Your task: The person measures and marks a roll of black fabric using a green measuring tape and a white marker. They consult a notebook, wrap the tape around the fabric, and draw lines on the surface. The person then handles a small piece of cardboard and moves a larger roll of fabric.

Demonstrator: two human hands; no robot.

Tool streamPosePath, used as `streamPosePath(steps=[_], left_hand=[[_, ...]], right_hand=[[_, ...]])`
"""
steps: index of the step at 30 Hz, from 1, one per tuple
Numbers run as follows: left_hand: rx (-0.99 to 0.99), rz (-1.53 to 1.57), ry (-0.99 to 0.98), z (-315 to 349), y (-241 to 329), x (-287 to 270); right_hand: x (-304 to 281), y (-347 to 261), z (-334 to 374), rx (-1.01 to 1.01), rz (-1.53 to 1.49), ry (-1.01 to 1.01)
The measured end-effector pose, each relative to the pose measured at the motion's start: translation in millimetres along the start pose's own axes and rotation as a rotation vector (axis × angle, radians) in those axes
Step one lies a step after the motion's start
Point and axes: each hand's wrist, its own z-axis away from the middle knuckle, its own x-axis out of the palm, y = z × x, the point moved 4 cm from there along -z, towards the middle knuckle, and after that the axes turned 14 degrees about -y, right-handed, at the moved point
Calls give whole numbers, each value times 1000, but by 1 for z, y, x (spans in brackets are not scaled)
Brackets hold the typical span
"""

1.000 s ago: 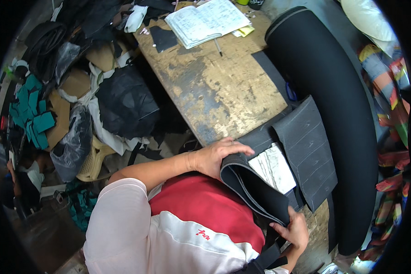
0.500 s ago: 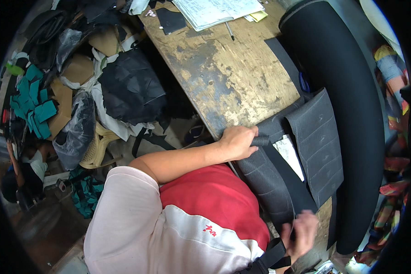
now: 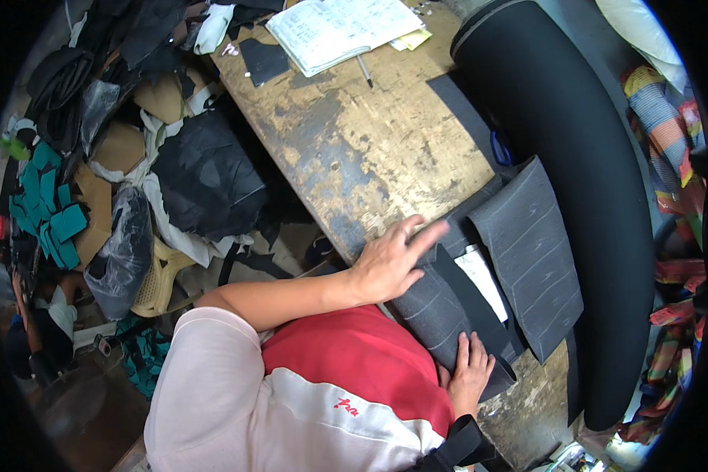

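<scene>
On scuffed wooden tabletop point(image 3: 330, 149), black scraps point(image 3: 212, 173) heaped to left: folded black sheet point(image 3: 433, 307) at near edge, long axis upper left to lower right. Left hand point(image 3: 385, 263), fingers spread; right hand point(image 3: 470, 368), fingers extended on sheet.

The person's left hand point(image 3: 389, 263), its fingers spread and partly blurred, is at the upper end of a folded dark grey sheet with pale lines point(image 3: 436, 311), and the right hand point(image 3: 470, 370) lies with its fingers on the sheet's lower end. Just right of the sheet are a narrow white strip point(image 3: 482, 279), a dark grey lined panel point(image 3: 531, 259) (whether it joins the sheet cannot be told) and a long, thick black roll point(image 3: 558, 212); well above the sheet, a white-paged notebook point(image 3: 338, 31) rests on the scuffed tan wooden table point(image 3: 338, 149).
</scene>
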Motion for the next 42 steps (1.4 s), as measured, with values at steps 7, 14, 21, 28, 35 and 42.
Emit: streamPosePath(steps=[7, 14, 21, 28, 35, 42], left_hand=[[477, -286, -518, -3, 7, 4], [152, -40, -1013, -94, -10, 23], [-211, 352, -1612, -139, -37, 75], [-170, -284, -805, -115, 11, 0], [724, -207, 209, -104, 102, -39], [729, -397, -251, -141, 107, 14]], right_hand=[[-11, 62, -25, -122, -737, -218], [-30, 86, -54, -93, -863, -233], [-25, 12, -14, 166, 57, 287], [-31, 41, -37, -27, -45, 218], [-32, 34, -36, -74, 3, 259], [-19, 29, -26, -26, 18, 343]])
